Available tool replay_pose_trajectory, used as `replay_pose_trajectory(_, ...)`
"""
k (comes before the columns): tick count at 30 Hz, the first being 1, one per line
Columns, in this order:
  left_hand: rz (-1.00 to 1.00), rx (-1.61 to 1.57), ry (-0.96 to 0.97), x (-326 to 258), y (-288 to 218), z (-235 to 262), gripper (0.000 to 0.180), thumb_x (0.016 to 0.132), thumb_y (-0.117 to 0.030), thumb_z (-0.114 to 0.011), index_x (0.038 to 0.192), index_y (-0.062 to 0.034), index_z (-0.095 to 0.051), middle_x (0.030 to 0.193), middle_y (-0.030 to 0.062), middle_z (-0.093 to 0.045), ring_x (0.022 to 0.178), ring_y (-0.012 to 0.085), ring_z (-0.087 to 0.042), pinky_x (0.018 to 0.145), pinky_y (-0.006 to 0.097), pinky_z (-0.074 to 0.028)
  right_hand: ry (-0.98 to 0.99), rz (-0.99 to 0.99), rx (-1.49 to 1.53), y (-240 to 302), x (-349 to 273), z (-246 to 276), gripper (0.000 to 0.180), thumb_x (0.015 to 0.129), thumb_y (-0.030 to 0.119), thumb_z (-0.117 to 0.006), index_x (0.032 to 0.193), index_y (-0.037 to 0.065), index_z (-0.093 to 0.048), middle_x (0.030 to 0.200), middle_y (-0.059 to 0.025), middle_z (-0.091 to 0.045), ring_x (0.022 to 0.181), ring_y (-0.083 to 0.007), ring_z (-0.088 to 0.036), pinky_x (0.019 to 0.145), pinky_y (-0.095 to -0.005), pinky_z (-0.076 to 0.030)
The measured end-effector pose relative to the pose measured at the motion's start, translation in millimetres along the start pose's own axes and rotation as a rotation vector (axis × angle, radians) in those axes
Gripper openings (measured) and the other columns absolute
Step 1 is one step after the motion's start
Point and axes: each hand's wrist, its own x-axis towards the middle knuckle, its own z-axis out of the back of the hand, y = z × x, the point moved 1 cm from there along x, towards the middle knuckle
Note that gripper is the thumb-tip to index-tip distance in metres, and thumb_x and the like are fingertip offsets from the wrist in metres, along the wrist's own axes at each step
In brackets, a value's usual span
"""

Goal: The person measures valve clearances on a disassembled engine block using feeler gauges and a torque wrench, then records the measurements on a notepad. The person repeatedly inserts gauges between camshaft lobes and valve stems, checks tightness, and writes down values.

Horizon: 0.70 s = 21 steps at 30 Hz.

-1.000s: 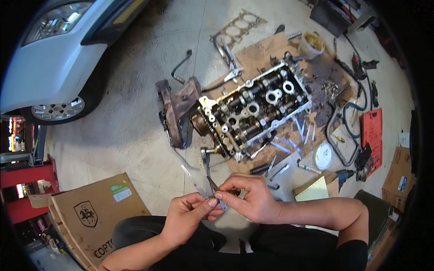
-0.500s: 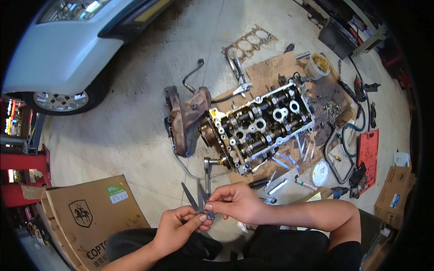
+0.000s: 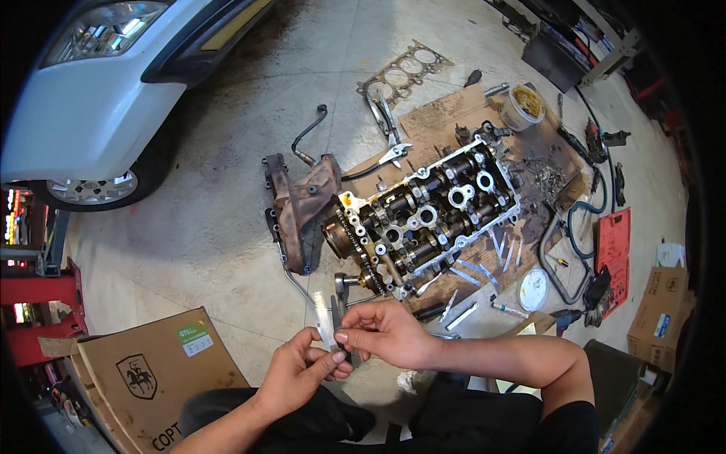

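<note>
My left hand [image 3: 296, 372] is closed, pinching the lower end of a feeler gauge [image 3: 324, 321] between thumb and fingers. Its thin metal blades fan upward, and one catches the light brightly. My right hand [image 3: 389, 334] pinches the same gauge from the other side, fingertips on a darker blade; its pivot end is partly covered by fingers. Beyond my hands, a cylinder head with camshafts [image 3: 431, 216] lies on cardboard, its timing chain [image 3: 355, 238] at the left end. A ratchet [image 3: 342, 287] sits against its lower left corner, with its handle running behind my fingers.
A rusty exhaust manifold [image 3: 299, 200] lies left of the cylinder head; locking pliers [image 3: 393, 151] and a head gasket [image 3: 404, 72] are behind. Loose metal strips [image 3: 469, 276], a tub [image 3: 523, 107] and a red case [image 3: 614, 250] are right. A car [image 3: 98, 98] stands far left, a carton [image 3: 162, 371] near left.
The gauge's blades have turned and closed up; one now shines white where they looked dark and spread. Both hands keep their grip. The whole view has shifted slightly.
</note>
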Motion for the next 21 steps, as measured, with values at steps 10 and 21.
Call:
replay_pose_trajectory(10, 0.019, -0.145, -0.031, -8, -13, -7, 0.021, 0.097, -0.018, -0.054, 0.102, 0.0021, -0.051, 0.09, 0.016, -0.069, 0.077, 0.0192, -0.069, 0.065, 0.027, -0.054, -0.46, 0.296, -0.579, 6, 32, 79, 0.021, 0.091, 0.018, -0.061, 0.096, -0.002, -0.066, 0.067, -0.0056, -0.066, 0.054, -0.0075, -0.055, 0.048, -0.0223, -0.044)
replay_pose_trajectory(21, 0.038, -0.37, 0.259, -25, -30, -68, 0.019, 0.098, -0.018, -0.051, 0.103, 0.0003, -0.049, 0.093, 0.0178, -0.068, 0.074, 0.0168, -0.067, 0.064, 0.025, -0.053, -0.591, -0.369, -0.491, 24, 76, 125, 0.022, 0.078, 0.017, -0.073, 0.066, 0.0, -0.065, 0.053, -0.0067, -0.057, 0.037, -0.0121, -0.043, 0.034, -0.0292, -0.029)
